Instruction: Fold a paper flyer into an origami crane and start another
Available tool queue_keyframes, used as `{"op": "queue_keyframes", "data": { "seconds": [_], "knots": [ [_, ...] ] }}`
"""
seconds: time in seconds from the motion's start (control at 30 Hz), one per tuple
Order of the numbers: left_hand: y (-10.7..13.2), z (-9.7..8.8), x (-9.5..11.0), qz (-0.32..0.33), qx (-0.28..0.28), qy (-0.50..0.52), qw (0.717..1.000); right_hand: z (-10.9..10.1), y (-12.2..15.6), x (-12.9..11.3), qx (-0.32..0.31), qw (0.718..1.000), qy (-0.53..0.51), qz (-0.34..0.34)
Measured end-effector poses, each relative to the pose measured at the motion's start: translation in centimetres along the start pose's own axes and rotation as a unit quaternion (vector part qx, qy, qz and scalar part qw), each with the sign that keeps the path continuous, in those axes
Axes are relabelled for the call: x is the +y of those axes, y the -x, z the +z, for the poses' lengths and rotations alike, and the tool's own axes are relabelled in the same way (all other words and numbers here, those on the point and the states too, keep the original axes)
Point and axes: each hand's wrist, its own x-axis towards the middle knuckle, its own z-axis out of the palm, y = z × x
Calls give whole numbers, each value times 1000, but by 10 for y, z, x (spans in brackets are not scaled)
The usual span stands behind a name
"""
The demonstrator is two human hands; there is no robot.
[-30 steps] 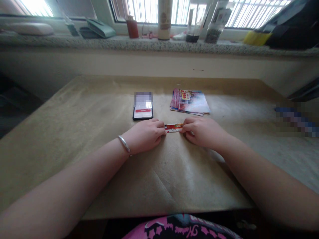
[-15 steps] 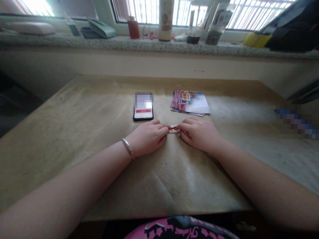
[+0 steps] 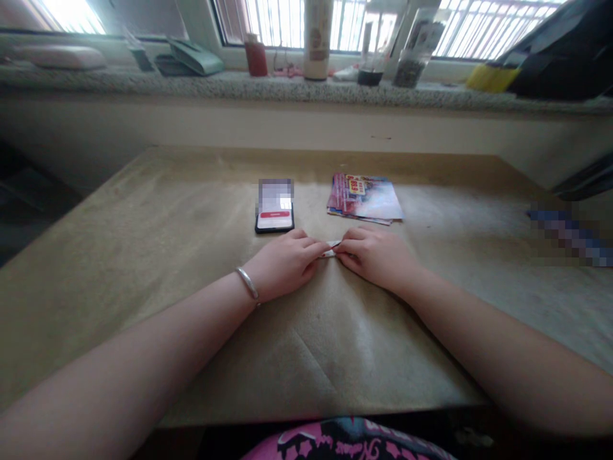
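Observation:
A small piece of folded paper (image 3: 330,253), mostly white on the side that shows, lies low over the table between my fingertips. My left hand (image 3: 288,263), with a silver bangle at the wrist, is closed on the paper's left end. From the other side my right hand (image 3: 378,255) pinches its right end, and the two hands nearly touch. Fingers cover most of the paper, so its full shape is hidden. Just beyond the left hand a phone (image 3: 275,222) lies face up. Past the right hand rests a stack of glossy printed leaflets (image 3: 366,197).
A tan cover lies over the table (image 3: 191,211). At the right edge is a blurred blue item (image 3: 569,237). On the stone windowsill (image 3: 268,89) stand a red bottle (image 3: 256,57), a tall pale bottle (image 3: 317,45), clear containers and a dark bag (image 3: 565,57).
The red patch on the paper between my hands is now mostly out of sight and white shows instead. My right fingertips have moved slightly left, closer to the left hand.

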Motion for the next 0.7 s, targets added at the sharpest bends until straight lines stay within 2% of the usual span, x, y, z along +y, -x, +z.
{"op": "queue_keyframes", "data": {
  "seconds": [0.4,0.7],
  "knots": [
    [1,3,-4,-7,12,13,1000,4,-5,-3,9,998,-61,3],
    [-2,6,-9,-26,31,-3,999,15,-10,2,26,980,-184,70]
  ]
}}
